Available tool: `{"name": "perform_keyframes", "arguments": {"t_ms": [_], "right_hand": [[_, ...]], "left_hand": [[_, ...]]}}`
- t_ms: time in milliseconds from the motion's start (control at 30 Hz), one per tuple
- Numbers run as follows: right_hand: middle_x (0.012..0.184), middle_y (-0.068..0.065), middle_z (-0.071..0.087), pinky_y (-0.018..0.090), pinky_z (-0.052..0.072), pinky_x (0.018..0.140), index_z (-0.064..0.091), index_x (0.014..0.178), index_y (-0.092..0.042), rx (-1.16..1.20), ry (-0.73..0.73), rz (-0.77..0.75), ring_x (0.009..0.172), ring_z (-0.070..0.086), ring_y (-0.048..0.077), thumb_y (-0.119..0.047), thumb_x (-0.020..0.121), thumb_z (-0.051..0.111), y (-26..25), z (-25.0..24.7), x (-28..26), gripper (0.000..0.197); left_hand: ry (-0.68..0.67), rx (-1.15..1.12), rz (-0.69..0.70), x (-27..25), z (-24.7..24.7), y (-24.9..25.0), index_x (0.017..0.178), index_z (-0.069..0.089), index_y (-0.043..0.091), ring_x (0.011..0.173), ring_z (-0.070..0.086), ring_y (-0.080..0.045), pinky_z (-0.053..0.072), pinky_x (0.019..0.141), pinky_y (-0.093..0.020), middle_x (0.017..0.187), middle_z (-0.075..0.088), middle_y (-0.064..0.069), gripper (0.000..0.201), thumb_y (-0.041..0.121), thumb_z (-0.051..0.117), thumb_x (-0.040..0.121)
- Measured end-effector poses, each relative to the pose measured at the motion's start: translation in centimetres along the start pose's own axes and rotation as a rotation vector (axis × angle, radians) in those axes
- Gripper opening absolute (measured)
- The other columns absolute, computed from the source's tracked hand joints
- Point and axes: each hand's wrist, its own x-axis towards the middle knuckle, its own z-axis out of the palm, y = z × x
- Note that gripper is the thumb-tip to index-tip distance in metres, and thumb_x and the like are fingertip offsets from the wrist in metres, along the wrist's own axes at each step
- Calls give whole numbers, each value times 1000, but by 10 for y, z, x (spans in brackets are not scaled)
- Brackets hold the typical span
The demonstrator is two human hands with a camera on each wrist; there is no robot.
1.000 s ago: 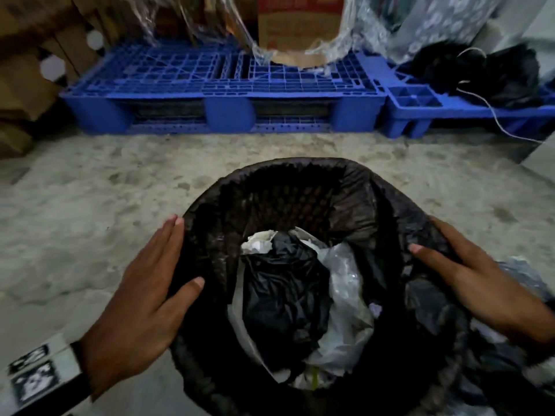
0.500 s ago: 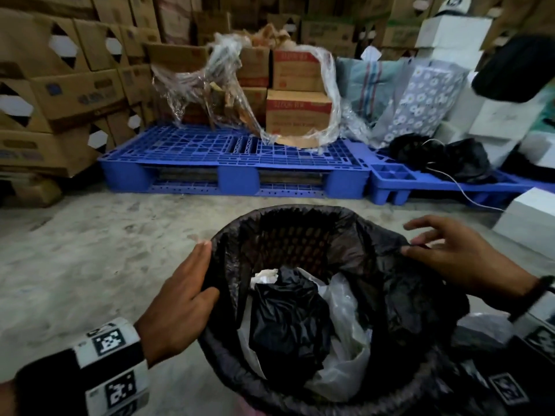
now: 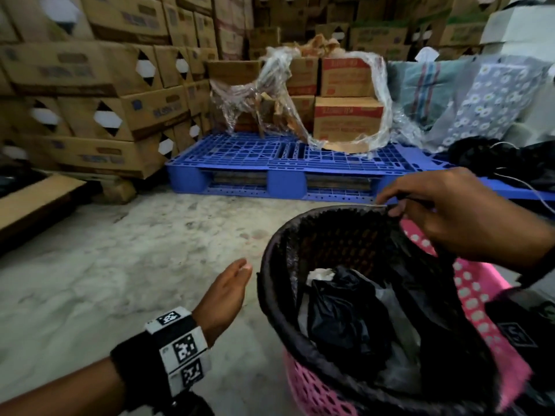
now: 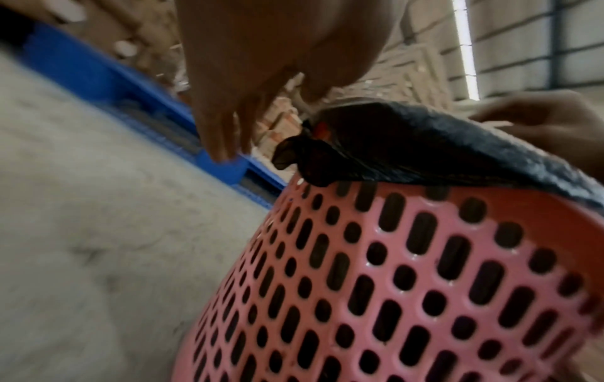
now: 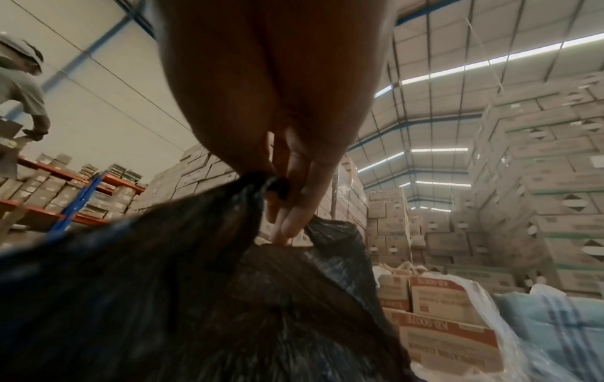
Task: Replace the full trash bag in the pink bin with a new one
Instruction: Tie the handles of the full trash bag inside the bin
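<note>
A pink perforated bin [image 3: 315,388] [image 4: 408,271] stands on the concrete floor at the lower right of the head view. A black trash bag [image 3: 426,295] [image 4: 408,152] [image 5: 163,297] lines it, folded over the rim on the left and pulled off the rim on the right, where pink shows. Crumpled black and clear plastic waste [image 3: 345,319] lies inside. My right hand [image 3: 450,214] [image 5: 284,206] pinches the bag's edge at the far right rim and lifts it. My left hand [image 3: 228,292] [image 4: 229,103] hovers just left of the bin with fingers straight, touching nothing.
A blue plastic pallet [image 3: 270,157] with wrapped cartons [image 3: 345,115] lies beyond the bin. Stacked cardboard boxes [image 3: 105,100] fill the left and back. Dark bags [image 3: 510,163] sit on a second pallet at the right. Another person [image 5: 23,90] stands by shelving in the right wrist view.
My left hand has come off the bin's left rim and now hangs beside it. My right hand has pinched the bag's edge and raised it off the right rim, uncovering pink plastic.
</note>
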Motion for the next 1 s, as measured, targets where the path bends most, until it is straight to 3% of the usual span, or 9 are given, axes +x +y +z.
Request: {"name": "perform_keyframes", "arguments": {"t_ms": [100,233,333,400,500,633,800,933,1000], "right_hand": [[74,-7,74,24,55,63,69,89,-27,47,34,24,69,69,-2,4,83,59,0,1,-1,33],[87,-9,76,40,57,75,70,88,-26,353,-5,90,78,72,4,1,87,60,-10,-3,0,29],[86,-4,77,39,57,79,72,89,-22,391,-25,66,82,72,4,0,87,59,-18,-7,0,26],[84,-3,77,39,58,79,73,90,-20,364,-45,71,82,71,7,-2,90,52,-18,-10,-1,28],[92,-3,73,24,57,78,67,91,-26,429,-38,104,85,69,2,13,90,42,-15,-11,1,46],[92,-2,72,25,55,77,66,110,-26,424,-34,67,81,68,7,-7,91,56,-16,-10,10,29],[76,5,67,32,48,59,65,79,-18,366,-46,-46,67,59,9,-20,71,49,-17,-10,8,18],[86,6,69,37,53,74,73,81,-16,404,28,-43,84,65,17,6,77,64,-10,-18,-3,24],[89,5,71,35,54,78,74,86,-12,419,9,-103,87,66,14,5,80,66,-15,-23,-8,20]], "left_hand": [[-150,-69,-110,-8,-1,-4,115,59,19,89,68,-14,48,87,-36,105,72,-6,28,28,46,93],[-111,-159,-108,-8,-2,-4,110,61,8,85,68,-28,51,89,-45,95,74,-17,32,6,61,78],[48,-189,-28,-5,-11,8,100,64,-3,67,60,-22,53,63,-25,81,66,-18,23,-8,54,80],[162,-159,89,-6,-26,34,87,67,4,61,55,-17,47,51,-16,71,64,-12,20,-8,51,82],[166,-52,288,-8,-43,90,79,63,15,65,58,-20,45,61,-29,63,66,-7,21,-3,53,82],[-164,171,500,-20,-9,170,82,56,11,68,60,-24,43,58,-28,70,71,-12,15,-4,56,83],[-445,234,677,-43,44,217,84,51,8,53,56,-32,49,54,-38,56,64,-11,11,0,57,84],[-243,177,855,-28,46,218,84,58,4,61,64,-17,51,55,-23,71,70,-15,11,-6,56,80],[-344,251,823,-16,47,214,98,64,7,87,64,-8,51,70,-15,94,70,-7,29,-10,50,79]]}}
